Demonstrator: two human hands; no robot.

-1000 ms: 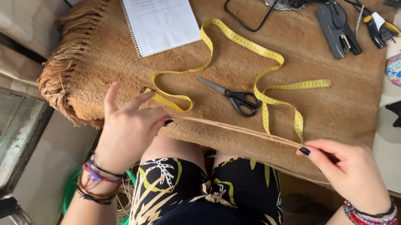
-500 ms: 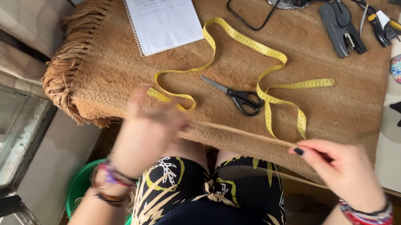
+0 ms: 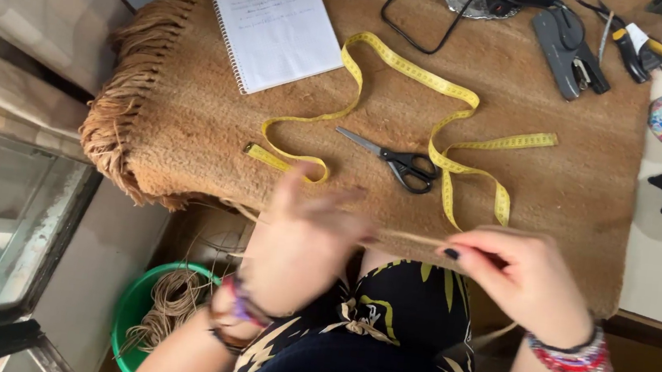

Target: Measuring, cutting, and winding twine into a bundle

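My right hand [image 3: 531, 288] pinches a thin tan strand [image 3: 412, 238] stretched along the near edge of a brown fringed mat [image 3: 188, 128]. My left hand [image 3: 299, 245] is blurred at the strand's other end, so I cannot tell its grip. Below left, a green bucket [image 3: 127, 312] holds a coil of tan cord [image 3: 172, 301]. On the mat lie black scissors [image 3: 400, 165], a yellow tape measure [image 3: 408, 95] and a notebook [image 3: 275, 22].

My left hand [image 3: 304, 237] is blurred, fingers spread, near my lap; my right hand [image 3: 524, 279] pinches thumb to forefinger, wrist bent.
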